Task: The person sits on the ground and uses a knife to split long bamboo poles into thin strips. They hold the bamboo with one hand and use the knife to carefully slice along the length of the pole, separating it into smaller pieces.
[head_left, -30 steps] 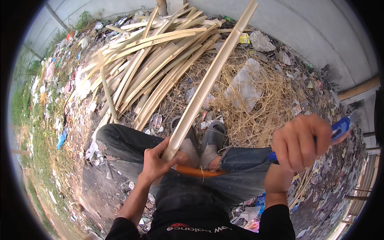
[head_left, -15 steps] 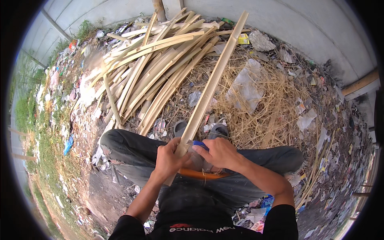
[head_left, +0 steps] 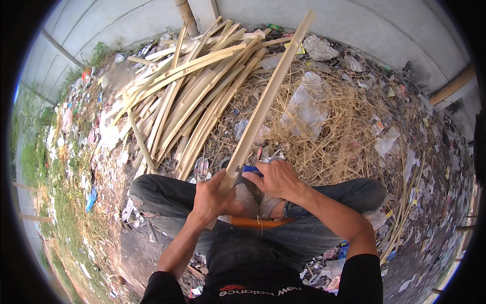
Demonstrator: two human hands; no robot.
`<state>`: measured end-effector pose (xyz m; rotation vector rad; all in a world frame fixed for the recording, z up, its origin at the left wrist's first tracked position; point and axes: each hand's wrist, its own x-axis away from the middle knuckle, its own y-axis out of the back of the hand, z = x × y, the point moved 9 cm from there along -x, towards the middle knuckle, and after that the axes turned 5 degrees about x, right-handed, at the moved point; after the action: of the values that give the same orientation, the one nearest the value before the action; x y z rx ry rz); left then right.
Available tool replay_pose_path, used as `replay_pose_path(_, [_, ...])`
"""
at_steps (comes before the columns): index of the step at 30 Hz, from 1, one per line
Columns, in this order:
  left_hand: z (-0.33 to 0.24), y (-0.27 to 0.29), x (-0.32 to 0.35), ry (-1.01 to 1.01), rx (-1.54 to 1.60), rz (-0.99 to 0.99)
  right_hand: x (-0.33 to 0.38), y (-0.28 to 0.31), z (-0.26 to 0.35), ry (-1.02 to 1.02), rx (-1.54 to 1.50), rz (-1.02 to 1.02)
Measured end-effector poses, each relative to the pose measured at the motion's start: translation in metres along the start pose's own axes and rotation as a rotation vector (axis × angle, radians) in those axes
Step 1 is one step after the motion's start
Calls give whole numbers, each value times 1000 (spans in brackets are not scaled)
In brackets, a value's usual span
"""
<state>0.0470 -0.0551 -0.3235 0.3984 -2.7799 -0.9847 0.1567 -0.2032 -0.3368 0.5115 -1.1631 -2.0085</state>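
A long split bamboo strip slants up and away from my lap toward the far wall, its hollow inner face showing. My left hand is wrapped round the strip near its lower end, above my crossed legs. In my right hand is a blue-handled knife. Its short blade meets the strip's right edge, just beyond my left fingers; the exact blade shape is too small to tell. An orange curved piece shows under my feet, between my legs.
A large pile of split bamboo strips lies ahead to the left. Dry straw shavings and plastic sheeting cover the ground on the right. A rock sits by the grey wall. Litter is scattered all round.
My right hand and the knife have moved slightly up and away along the strip. The view has shifted a little; my left hand still grips the strip.
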Motion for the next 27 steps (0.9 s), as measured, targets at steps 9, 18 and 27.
replay_pose_path(9, [26, 16, 83, 87, 166, 58, -11, 110, -273, -635, 11, -340])
replay_pose_path(18, [4, 22, 49, 8, 107, -67, 1, 77, -66, -152, -215, -174])
replay_pose_path(27, [-5, 6, 39, -8, 19, -42, 16, 29, 11, 75, -15, 19])
